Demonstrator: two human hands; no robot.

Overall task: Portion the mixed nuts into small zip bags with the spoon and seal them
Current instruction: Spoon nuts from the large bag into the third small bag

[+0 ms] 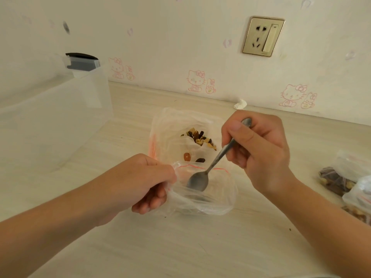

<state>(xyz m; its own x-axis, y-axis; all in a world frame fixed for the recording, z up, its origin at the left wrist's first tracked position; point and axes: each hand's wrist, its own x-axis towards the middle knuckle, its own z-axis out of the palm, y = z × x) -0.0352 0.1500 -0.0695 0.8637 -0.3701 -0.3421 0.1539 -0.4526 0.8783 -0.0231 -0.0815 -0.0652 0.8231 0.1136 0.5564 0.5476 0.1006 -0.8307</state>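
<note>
On my feed the spoon (215, 158) reads as dull grey metal, matt and a little scuffed. The small zip bag (216, 200) is thin clear plastic film, crinkled and faintly glossy, and so is the larger bag (170, 125), whose mixed nuts (200, 137) look dry and rough. I see the table (180, 247) as pale wood grain with a matt finish, the storage box (56, 121) as frosted translucent plastic, and the socket plate (263, 36) as smooth, shiny and gold-toned.
</note>
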